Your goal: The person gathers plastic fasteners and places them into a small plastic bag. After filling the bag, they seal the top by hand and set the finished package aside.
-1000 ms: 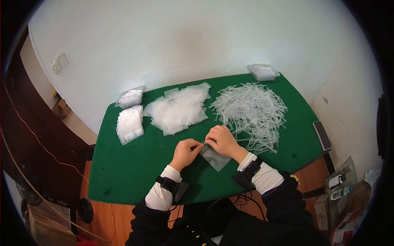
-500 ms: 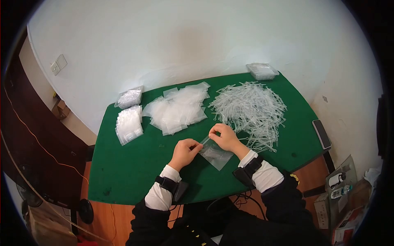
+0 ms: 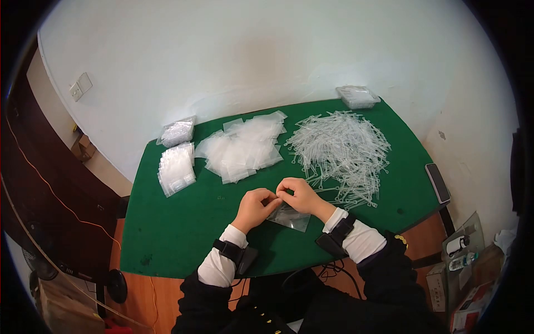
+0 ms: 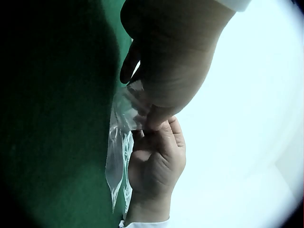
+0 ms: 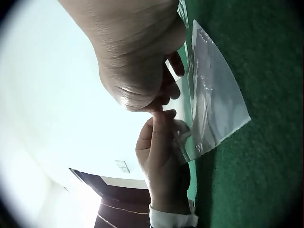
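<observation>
A small clear plastic zip bag (image 3: 293,219) hangs below my two hands, close over the green tabletop near its front. My left hand (image 3: 254,210) pinches its upper edge between thumb and fingers. Right beside it, my right hand (image 3: 302,197) pinches the same edge, the fingertips of both hands meeting. In the right wrist view the bag (image 5: 216,95) spreads out below the fingers, its film creased and shiny. The left wrist view has the bag (image 4: 115,152) nearly edge-on, with part of its mouth hidden behind the fingers.
Behind the hands lies a loose heap of flat clear bags (image 3: 245,147). A pile of clear plastic looped sticks (image 3: 339,150) spreads at right. Stacked filled bags (image 3: 177,167) lie at left. Clear packs (image 3: 178,132) (image 3: 357,97) stand at the back; a phone (image 3: 438,183) lies at the right edge.
My right hand moved away along the bag's upper edge, then came back to the left hand. The bag's lower part has tilted and shows less of its face in the head view.
</observation>
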